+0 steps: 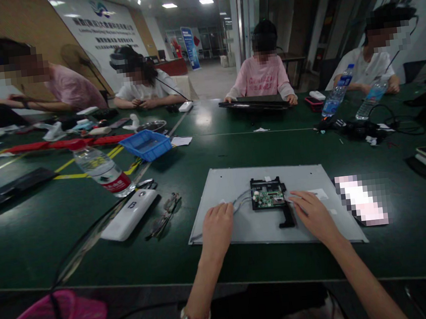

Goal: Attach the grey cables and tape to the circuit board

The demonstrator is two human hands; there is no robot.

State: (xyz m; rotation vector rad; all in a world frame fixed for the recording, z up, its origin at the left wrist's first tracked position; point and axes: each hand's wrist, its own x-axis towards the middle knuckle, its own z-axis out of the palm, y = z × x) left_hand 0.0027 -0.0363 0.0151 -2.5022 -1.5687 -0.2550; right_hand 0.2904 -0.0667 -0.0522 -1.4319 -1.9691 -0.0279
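In the head view, a green circuit board (pixel 266 198) sits in a black plastic frame (pixel 288 216) on a light grey metal panel (pixel 239 234). Grey cables (pixel 242 197) run from the board's left side to my left hand (pixel 217 226), whose curled fingers close on them over the panel. At the frame's right edge, my right hand (pixel 312 215) has its thumb and fingers drawn together. Something pale shows at those fingertips, too small to name. A white label (pixel 320 194) lies on the panel, partly behind my right hand.
Left of the panel lie eyeglasses (pixel 164 215), a white power bank (pixel 131 215) and a water bottle (pixel 103 168). A blue tray (pixel 146 145) stands farther back. To the right is a blurred-out phone (pixel 361 200). Several people sit around the green table (pixel 194 273).
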